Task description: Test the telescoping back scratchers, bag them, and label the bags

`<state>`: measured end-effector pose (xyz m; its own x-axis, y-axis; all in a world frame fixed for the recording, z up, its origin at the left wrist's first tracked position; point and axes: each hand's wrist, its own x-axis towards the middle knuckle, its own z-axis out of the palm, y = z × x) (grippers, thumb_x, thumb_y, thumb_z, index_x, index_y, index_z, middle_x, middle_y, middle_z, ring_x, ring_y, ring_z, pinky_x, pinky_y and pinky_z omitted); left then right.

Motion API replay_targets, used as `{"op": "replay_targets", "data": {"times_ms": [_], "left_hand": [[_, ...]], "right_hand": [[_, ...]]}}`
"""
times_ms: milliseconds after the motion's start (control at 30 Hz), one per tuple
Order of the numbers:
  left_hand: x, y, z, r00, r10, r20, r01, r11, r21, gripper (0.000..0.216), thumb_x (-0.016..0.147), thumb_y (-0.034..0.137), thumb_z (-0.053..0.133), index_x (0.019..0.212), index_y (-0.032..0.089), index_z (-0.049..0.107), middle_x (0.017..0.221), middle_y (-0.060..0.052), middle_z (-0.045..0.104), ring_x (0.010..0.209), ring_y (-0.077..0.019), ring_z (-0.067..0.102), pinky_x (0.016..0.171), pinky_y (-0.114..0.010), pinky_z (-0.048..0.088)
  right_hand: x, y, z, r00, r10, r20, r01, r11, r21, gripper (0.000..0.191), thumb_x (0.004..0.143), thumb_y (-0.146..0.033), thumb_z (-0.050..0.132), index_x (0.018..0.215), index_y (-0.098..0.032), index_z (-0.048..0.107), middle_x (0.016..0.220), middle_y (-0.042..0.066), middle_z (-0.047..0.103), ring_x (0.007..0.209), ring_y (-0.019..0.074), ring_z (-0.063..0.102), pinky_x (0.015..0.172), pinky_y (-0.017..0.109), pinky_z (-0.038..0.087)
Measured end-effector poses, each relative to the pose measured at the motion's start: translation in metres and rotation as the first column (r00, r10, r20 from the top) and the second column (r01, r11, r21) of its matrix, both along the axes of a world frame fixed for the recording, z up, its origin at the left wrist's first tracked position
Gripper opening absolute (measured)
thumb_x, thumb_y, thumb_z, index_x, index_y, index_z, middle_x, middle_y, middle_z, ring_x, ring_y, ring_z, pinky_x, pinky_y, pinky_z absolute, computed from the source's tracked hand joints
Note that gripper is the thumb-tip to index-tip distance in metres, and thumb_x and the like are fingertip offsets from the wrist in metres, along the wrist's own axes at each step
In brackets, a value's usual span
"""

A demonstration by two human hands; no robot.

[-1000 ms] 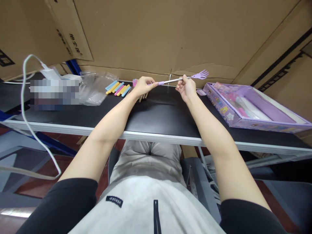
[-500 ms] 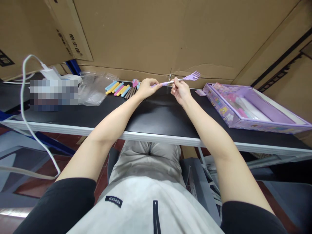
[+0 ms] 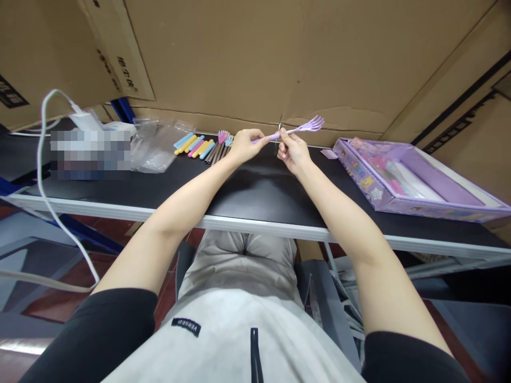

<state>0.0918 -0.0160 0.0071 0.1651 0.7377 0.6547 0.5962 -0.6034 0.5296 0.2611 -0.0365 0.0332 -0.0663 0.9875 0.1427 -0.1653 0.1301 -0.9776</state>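
A purple back scratcher [image 3: 311, 124] with a claw-shaped head is held over the table, its claw pointing right and slightly up. My left hand [image 3: 246, 144] is closed around its purple handle. Thumb and fingers of my right hand [image 3: 293, 150] pinch the scratcher where the handle meets the thin metal rod. Left of my left hand lie several back scratcher rods [image 3: 217, 151] with pink and blue claw heads and dark shafts. Beside them is a row of blue, yellow and pink handles [image 3: 194, 145].
Clear plastic bags [image 3: 154, 146] lie at the left, near a white plug and cable [image 3: 42, 154]. An open purple box [image 3: 423, 183] holding wrapped items stands at the right, with a small card [image 3: 329, 153] beside it. A cardboard wall [image 3: 239, 58] rises behind the black table [image 3: 263, 197].
My right hand has moved slightly left toward the handle, bringing the claw with it. The metal that showed between handle and right hand is now mostly out of sight.
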Motion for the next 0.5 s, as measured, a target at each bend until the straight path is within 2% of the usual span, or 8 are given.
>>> {"op": "replay_targets", "data": {"times_ms": [200,333,500], "left_hand": [[0.005,0.010,-0.006,1.000,0.015,-0.024,-0.015,1.000,0.006,0.050,0.103,0.064,0.060,0.083,0.020,0.071,0.074,-0.004,0.070,0.077,-0.0212,0.061,0.071,-0.032,0.041],[0.001,0.011,-0.003,1.000,0.006,-0.008,-0.005,1.000,0.018,0.047,0.104,0.061,0.061,0.084,0.019,0.072,0.075,-0.005,0.071,0.079,-0.0215,0.060,0.072,-0.031,0.040],[-0.003,0.004,0.003,1.000,0.017,-0.021,-0.017,1.000,0.004,0.045,0.103,0.058,0.063,0.082,0.019,0.071,0.079,-0.007,0.074,0.082,-0.0223,0.061,0.074,-0.033,0.041]], "right_hand": [[0.000,0.010,-0.002,0.994,-0.109,0.003,0.109,0.994,0.015,0.055,0.085,-0.060,0.090,0.078,-0.024,0.050,0.052,-0.010,0.049,0.039,0.0048,0.041,0.041,0.018,0.033],[0.008,0.018,0.003,0.976,-0.216,-0.033,0.218,0.973,0.070,0.053,0.086,-0.054,0.090,0.077,-0.024,0.048,0.053,-0.011,0.045,0.040,0.0041,0.041,0.042,0.018,0.033],[0.019,0.021,0.007,0.975,-0.219,-0.040,0.221,0.973,0.062,0.053,0.086,-0.051,0.091,0.077,-0.023,0.047,0.055,-0.012,0.045,0.041,0.0036,0.040,0.044,0.018,0.034]]}}
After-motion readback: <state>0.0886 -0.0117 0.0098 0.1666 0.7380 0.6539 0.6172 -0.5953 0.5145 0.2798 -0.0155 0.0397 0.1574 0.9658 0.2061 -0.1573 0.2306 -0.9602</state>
